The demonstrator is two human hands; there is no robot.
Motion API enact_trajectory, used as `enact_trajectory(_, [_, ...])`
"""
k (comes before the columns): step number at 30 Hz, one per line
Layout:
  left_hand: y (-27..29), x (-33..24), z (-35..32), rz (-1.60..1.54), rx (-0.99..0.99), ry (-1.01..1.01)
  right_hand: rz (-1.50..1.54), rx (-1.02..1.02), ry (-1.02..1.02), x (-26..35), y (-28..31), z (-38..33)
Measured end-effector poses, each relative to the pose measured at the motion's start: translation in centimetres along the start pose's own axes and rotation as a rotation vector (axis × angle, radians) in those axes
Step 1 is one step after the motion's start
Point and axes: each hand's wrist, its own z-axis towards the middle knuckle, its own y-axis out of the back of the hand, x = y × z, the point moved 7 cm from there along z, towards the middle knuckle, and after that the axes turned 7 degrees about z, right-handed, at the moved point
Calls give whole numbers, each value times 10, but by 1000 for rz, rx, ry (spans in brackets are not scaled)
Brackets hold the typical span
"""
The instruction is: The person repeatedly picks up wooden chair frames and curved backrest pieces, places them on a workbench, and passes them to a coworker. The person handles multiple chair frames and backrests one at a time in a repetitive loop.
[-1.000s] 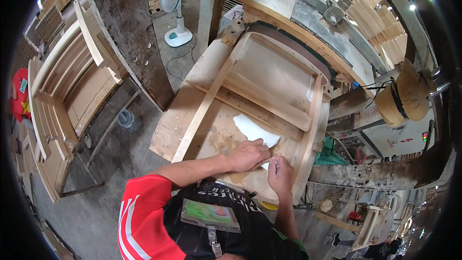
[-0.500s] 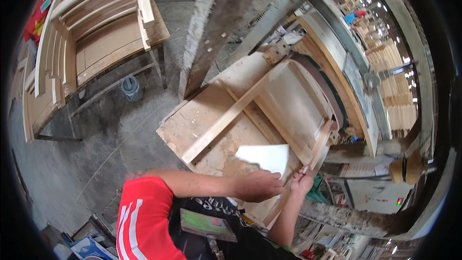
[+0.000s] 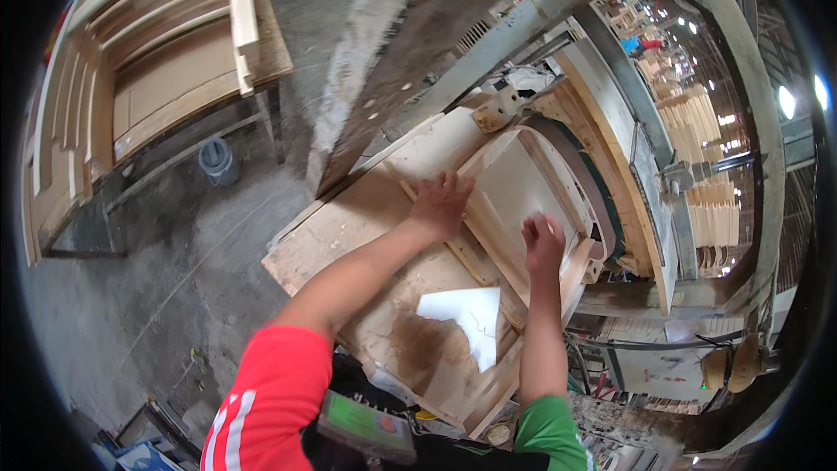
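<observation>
The person's left hand (image 3: 442,202) is spread wide, palm down, and seems to be laid on the left rail (image 3: 485,153) of a round-ended wooden frame (image 3: 574,272); nothing is seen gripped by it. The frame is set on a wooden workboard (image 3: 344,227), and nearer the body, between the two forearms, a ragged-edged white sheet (image 3: 466,318) is left lying on the board, touched by neither hand. Further right, the right hand (image 3: 544,244) is raised over the frame; its fingers are curled and blurred, and whether anything small is held in them cannot be told. From this pose, a step of steadying or adjusting the frame is judged to be in hand. For the next move, firm pressure from the spread hand would be called for, with the loose sheet kept from being snagged. Counted from the left, one slatted wooden assembly (image 3: 179,70) is seen, its overlapping slats not surely numbered; then one grey bucket (image 3: 218,161), one scarred, leaning beam (image 3: 375,70), one frame crossed by two cross strips (image 3: 501,249), one white sheet and two hands. At the far right, stacked timber pieces (image 3: 693,122) are too tightly piled to be counted.
</observation>
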Motion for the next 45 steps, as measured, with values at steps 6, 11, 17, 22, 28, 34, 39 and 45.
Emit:
enact_trajectory(6, [10,-2,1,-29,14,-30,-51,-35,156,-26,-57,116])
enact_trajectory(11, [6,0,0,18,58,-39,-75,-45,282,-39,-76,171])
enact_trajectory(17, [-1,0,4,13,20,-65,14,-145,274,-50,-82,201])
enact_trajectory(22, [-1,-1,8,33,17,-74,-9,-86,258,-52,-93,215])
enact_trajectory(28, [-1,-4,10,-9,54,-62,-219,-71,332,-56,-85,233])
enact_trajectory(34, [-1,-2,10,17,65,-53,-430,-80,335,-46,-93,249])
enact_trajectory(39, [0,-3,9,4,15,-104,-422,-33,293,-46,-90,251])
enact_trajectory(45, [-1,-3,10,45,-5,-104,-366,100,405,-46,-93,243])
